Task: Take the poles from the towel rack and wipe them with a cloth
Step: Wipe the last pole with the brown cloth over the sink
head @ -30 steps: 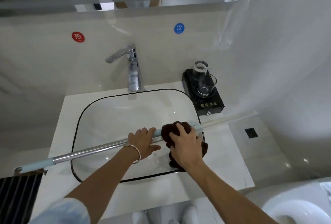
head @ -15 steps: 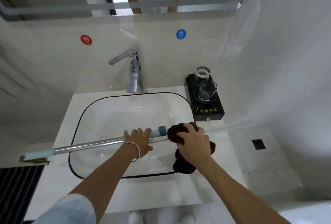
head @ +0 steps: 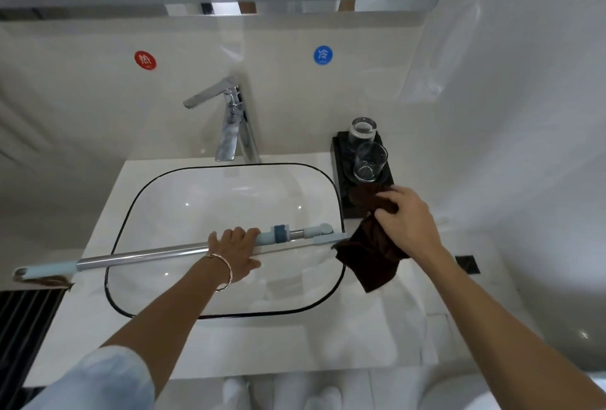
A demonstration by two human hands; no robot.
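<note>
In the head view, the pole (head: 141, 257) is gripped by the curled left hand (head: 237, 254) and held across the sink (head: 131, 213). A brown cloth (head: 373, 262) is clutched in the right hand (head: 410, 222), just beside the pole's near end, over the counter (head: 295, 344).

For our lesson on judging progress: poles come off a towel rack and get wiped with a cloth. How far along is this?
Done: one pole is off the rack, held across the sink by the left hand. In hand: the right hand grips the brown cloth at the pole's right tip. Left: no rack shows, so remaining poles cannot be judged.
</note>
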